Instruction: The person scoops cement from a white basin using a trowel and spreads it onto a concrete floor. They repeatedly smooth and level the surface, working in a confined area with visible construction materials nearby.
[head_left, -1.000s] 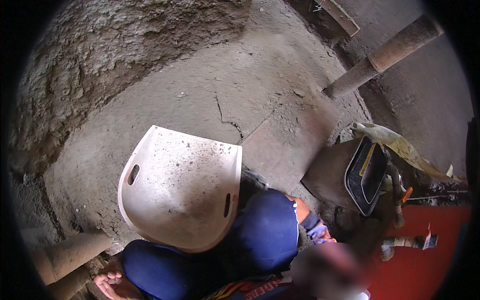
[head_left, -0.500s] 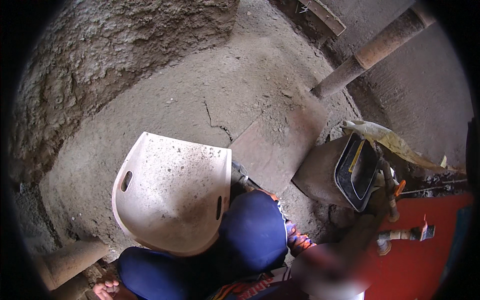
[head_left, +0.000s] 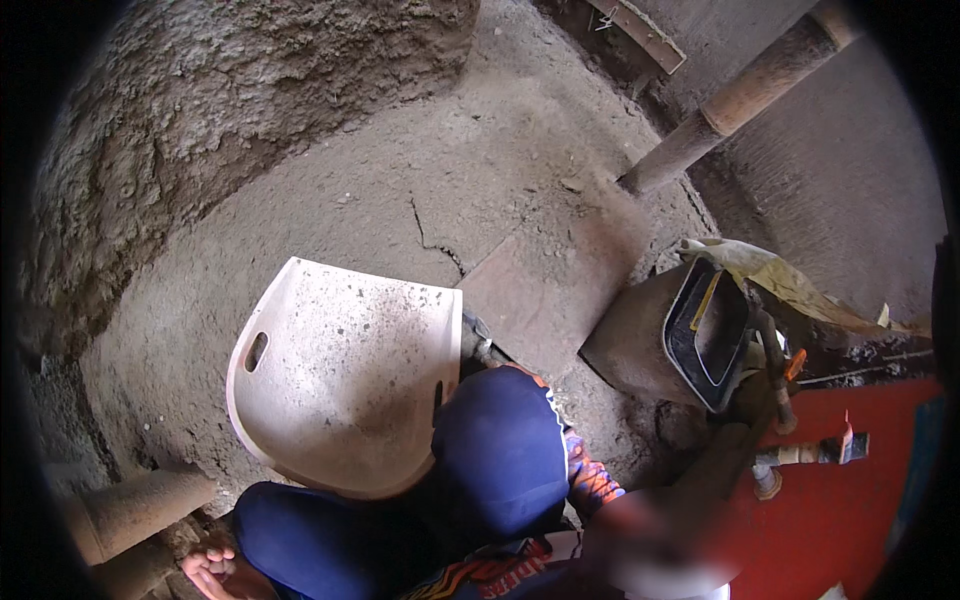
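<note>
A pale, speckled scoop-shaped pan (head_left: 345,375) with slots in its two sides lies just beyond my knees. My left hand (head_left: 210,572) is at the lower left beside my left knee, its fingers loosely bent and somewhat apart, with nothing visible in them. My right arm, in a patterned orange sleeve (head_left: 592,475), passes behind my raised right knee (head_left: 500,440). Only a small greyish shape (head_left: 482,345) shows between that knee and the pan's right edge. Whether it is my right hand or a thing held there, I cannot make out.
A dusty bucket (head_left: 650,335) with a dark rim lies tipped at the right, near a yellowish sack (head_left: 790,285). Pipes (head_left: 740,105) stand farther back, and another pipe (head_left: 140,510) is at the lower left. A rough earthen wall (head_left: 250,100) rises at the far left.
The view has shifted slightly. The pan, bucket and my right knee appear a little higher in the picture. My left fingers look slightly more spread.
</note>
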